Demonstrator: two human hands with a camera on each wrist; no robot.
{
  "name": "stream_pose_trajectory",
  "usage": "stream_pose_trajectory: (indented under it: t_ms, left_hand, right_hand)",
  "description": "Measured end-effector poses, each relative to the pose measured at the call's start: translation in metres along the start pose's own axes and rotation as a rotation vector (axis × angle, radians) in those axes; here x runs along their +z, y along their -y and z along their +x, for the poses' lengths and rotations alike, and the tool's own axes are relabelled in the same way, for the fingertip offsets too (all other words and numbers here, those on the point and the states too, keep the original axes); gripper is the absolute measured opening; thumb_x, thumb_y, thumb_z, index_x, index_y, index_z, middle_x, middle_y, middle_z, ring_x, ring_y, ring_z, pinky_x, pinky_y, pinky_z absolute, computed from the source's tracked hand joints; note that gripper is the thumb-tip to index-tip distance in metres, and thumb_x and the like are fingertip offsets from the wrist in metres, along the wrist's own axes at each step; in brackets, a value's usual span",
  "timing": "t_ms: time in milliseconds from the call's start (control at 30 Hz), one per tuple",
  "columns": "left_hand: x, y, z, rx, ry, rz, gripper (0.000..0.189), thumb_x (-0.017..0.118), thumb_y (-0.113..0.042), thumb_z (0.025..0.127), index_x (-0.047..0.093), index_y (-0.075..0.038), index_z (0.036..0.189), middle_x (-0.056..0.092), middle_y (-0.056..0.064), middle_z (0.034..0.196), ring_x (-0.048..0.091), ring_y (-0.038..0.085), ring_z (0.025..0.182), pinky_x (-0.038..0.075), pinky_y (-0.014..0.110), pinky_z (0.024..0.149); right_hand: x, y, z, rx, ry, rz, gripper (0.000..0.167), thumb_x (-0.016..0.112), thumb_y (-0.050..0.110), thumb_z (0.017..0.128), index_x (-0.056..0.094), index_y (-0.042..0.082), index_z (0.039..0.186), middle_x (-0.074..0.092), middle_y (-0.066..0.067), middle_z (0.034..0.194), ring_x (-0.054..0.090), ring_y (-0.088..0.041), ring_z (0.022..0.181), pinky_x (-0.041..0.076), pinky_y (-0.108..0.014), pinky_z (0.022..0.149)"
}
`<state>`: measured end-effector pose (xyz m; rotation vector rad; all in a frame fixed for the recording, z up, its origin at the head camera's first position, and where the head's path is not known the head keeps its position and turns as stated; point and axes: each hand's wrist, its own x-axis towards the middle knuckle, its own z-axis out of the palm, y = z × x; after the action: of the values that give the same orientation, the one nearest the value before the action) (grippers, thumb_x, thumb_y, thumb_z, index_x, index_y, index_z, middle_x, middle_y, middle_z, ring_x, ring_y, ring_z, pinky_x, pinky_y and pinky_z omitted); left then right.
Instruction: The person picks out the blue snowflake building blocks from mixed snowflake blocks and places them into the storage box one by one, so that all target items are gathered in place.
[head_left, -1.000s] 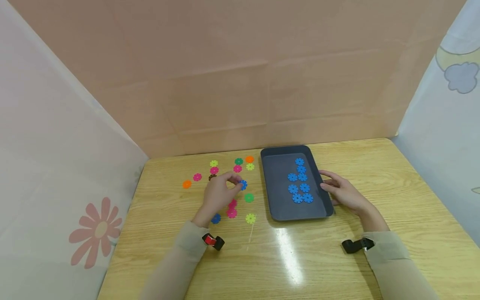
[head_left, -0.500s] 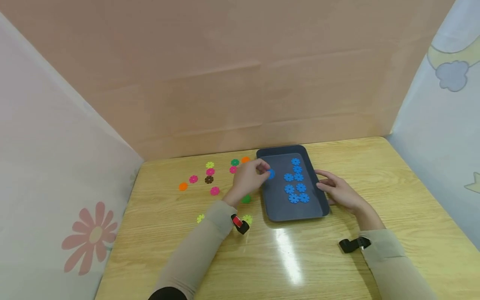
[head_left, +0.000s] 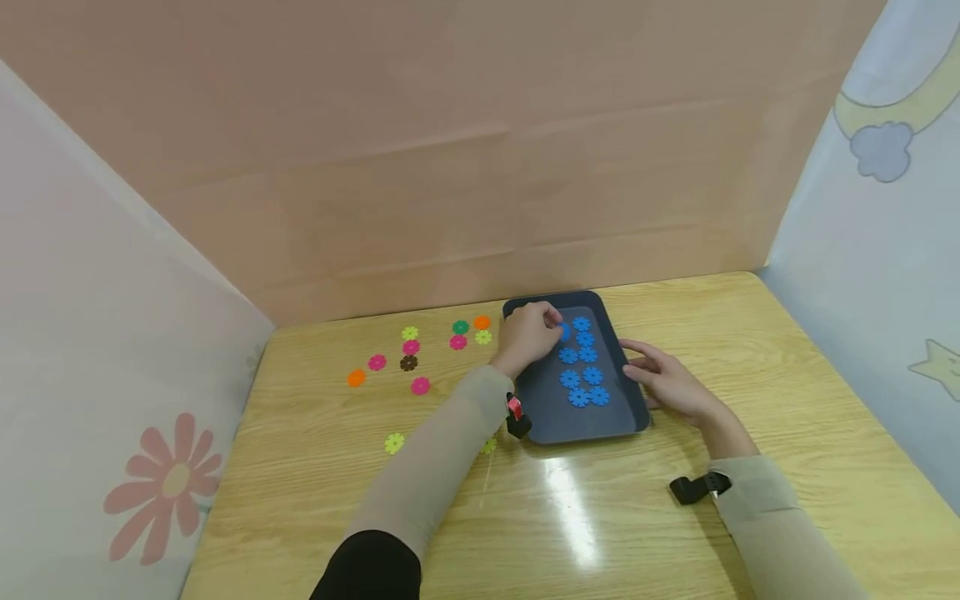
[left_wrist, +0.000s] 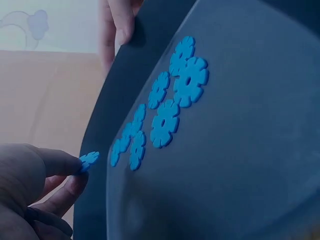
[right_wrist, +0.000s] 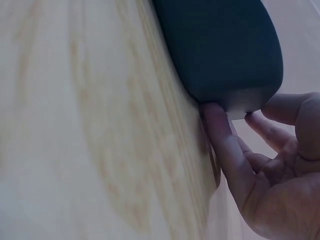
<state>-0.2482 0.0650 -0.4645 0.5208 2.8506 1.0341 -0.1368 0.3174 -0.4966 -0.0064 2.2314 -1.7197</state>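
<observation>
Between the thumb and fingertips of my left hand (head_left: 527,335) is a blue notched plastic snowflake disc (left_wrist: 89,161), pinched by its edge. That hand is over the far part of the dark grey tray (head_left: 540,421). Several similar blue discs (head_left: 579,397) lie flat on the tray floor, in a loose column toward its right side. At the tray's right wall, my right hand (head_left: 667,383) grips the rim with its thumb and fingers, seen close up in the right wrist view against the dark outer wall.
Left of the tray, loose discs lie on the wooden table (head_left: 300,467): pink (head_left: 421,386), orange (head_left: 356,378), brown (head_left: 408,363), green (head_left: 460,327) and yellow-green (head_left: 394,443). My left sleeve (head_left: 435,462) crosses in front of some. A brown backdrop (head_left: 390,208) stands behind.
My left hand has carried the blue disc from the loose discs rightward and away, over the tray's rim to its far part. My right hand stays at the tray's side.
</observation>
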Motion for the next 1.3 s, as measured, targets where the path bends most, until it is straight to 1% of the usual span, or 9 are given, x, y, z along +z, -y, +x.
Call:
stream_pose_trajectory:
  t_ms: [233, 367, 467, 667, 833, 933, 1067, 1167, 1300]
  left_hand:
    - [0.003, -0.001, 0.004, -0.044, 0.032, 0.042, 0.01, 0.075, -0.03, 0.096, 0.074, -0.022, 0.102, 0.07, -0.01, 0.092, 0.061, 0.009, 0.076, 0.05, 0.029, 0.069]
    - [0.001, 0.005, 0.003, -0.016, 0.009, 0.02, 0.014, 0.075, -0.03, 0.097, 0.075, -0.02, 0.106, 0.072, -0.007, 0.097, 0.062, 0.011, 0.081, 0.051, 0.03, 0.077]
    - [-0.004, 0.009, 0.001, 0.01, -0.012, -0.012, 0.016, 0.074, -0.031, 0.097, 0.075, -0.02, 0.109, 0.072, -0.007, 0.103, 0.063, 0.011, 0.088, 0.052, 0.031, 0.081]
    - [-0.021, 0.014, -0.009, 0.028, -0.031, -0.039, 0.018, 0.074, -0.034, 0.097, 0.074, -0.023, 0.111, 0.071, -0.009, 0.109, 0.063, 0.009, 0.097, 0.052, 0.028, 0.077]
    - [-0.039, 0.021, -0.023, 0.035, -0.028, -0.076, 0.021, 0.072, -0.036, 0.098, 0.073, -0.023, 0.114, 0.071, -0.009, 0.113, 0.065, 0.011, 0.096, 0.051, 0.028, 0.071]
    - [-0.052, 0.028, -0.035, 0.039, -0.007, -0.114, 0.024, 0.07, -0.035, 0.099, 0.072, -0.02, 0.119, 0.07, -0.009, 0.115, 0.063, 0.014, 0.077, 0.048, 0.029, 0.059]
    - [-0.068, 0.039, -0.051, 0.036, -0.008, -0.106, 0.025, 0.067, -0.036, 0.1, 0.072, -0.021, 0.12, 0.07, -0.01, 0.115, 0.047, 0.014, 0.055, 0.037, 0.029, 0.047]
    - [-0.078, 0.048, -0.062, 0.03, -0.035, -0.08, 0.025, 0.067, -0.037, 0.1, 0.073, -0.021, 0.119, 0.071, -0.01, 0.115, 0.047, 0.017, 0.055, 0.035, 0.03, 0.047]
    - [-0.091, 0.062, -0.079, 0.018, -0.066, -0.065, 0.028, 0.069, -0.036, 0.099, 0.074, -0.018, 0.119, 0.072, -0.008, 0.114, 0.061, 0.019, 0.075, 0.043, 0.031, 0.054]
  right_hand:
    - [0.005, 0.001, 0.002, -0.005, 0.009, 0.007, 0.061, 0.05, 0.023, 0.112, 0.024, 0.014, 0.166, 0.037, -0.037, 0.15, 0.065, -0.039, 0.114, 0.061, -0.049, 0.08]
    - [0.003, 0.001, 0.004, -0.005, 0.012, -0.004, 0.061, 0.051, 0.024, 0.112, 0.024, 0.015, 0.166, 0.036, -0.037, 0.151, 0.063, -0.041, 0.115, 0.061, -0.05, 0.08]
    - [0.0, 0.001, 0.004, -0.002, 0.012, -0.011, 0.061, 0.051, 0.025, 0.112, 0.024, 0.016, 0.166, 0.035, -0.037, 0.152, 0.062, -0.042, 0.116, 0.061, -0.049, 0.079]
    - [-0.005, 0.0, 0.004, 0.0, 0.011, -0.01, 0.062, 0.05, 0.025, 0.112, 0.023, 0.015, 0.166, 0.032, -0.038, 0.154, 0.06, -0.044, 0.119, 0.061, -0.049, 0.08]
    - [-0.008, 0.001, 0.004, -0.002, 0.006, -0.012, 0.062, 0.05, 0.024, 0.112, 0.023, 0.015, 0.166, 0.034, -0.038, 0.153, 0.062, -0.043, 0.117, 0.061, -0.049, 0.08]
    - [-0.009, 0.0, 0.004, -0.001, 0.005, -0.011, 0.061, 0.05, 0.023, 0.112, 0.023, 0.015, 0.166, 0.035, -0.038, 0.152, 0.064, -0.041, 0.115, 0.061, -0.049, 0.079]
    - [-0.01, -0.001, 0.003, 0.002, 0.002, -0.011, 0.061, 0.05, 0.022, 0.112, 0.023, 0.015, 0.166, 0.036, -0.038, 0.151, 0.064, -0.042, 0.115, 0.061, -0.049, 0.079]
    - [-0.01, 0.0, 0.002, 0.003, -0.001, -0.018, 0.062, 0.05, 0.024, 0.112, 0.023, 0.015, 0.166, 0.035, -0.038, 0.152, 0.063, -0.042, 0.115, 0.061, -0.049, 0.079]
    - [-0.011, 0.001, 0.002, 0.001, 0.0, -0.021, 0.062, 0.05, 0.025, 0.112, 0.023, 0.015, 0.166, 0.035, -0.038, 0.152, 0.063, -0.042, 0.115, 0.061, -0.049, 0.079]
